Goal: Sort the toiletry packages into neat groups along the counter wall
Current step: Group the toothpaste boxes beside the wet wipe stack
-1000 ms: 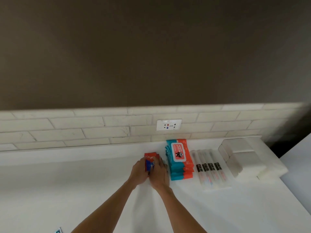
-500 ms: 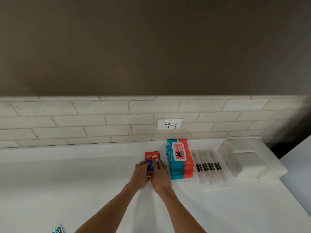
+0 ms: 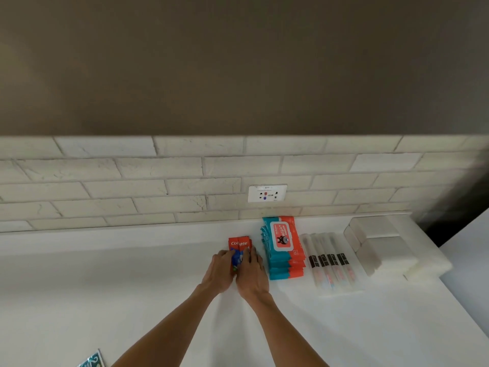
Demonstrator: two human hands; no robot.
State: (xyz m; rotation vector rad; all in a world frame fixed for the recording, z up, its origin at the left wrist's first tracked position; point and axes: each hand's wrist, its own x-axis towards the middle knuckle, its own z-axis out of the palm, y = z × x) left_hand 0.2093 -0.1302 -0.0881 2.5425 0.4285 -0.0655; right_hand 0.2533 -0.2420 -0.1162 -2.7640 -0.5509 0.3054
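The toothpaste boxes (image 3: 239,243), on the counter (image 3: 132,274) just left of the wipes stack (image 3: 284,247), are still pressed together by the left hand (image 3: 221,270) (fingers curled at their side) and right hand (image 3: 252,276) (fingers nearly flat on top), but more label is uncovered, so squaring is judged nearly finished.

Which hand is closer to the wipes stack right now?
Right. The right hand rests on the toothpaste boxes just left of the wipes stack; the left hand is at their far side.
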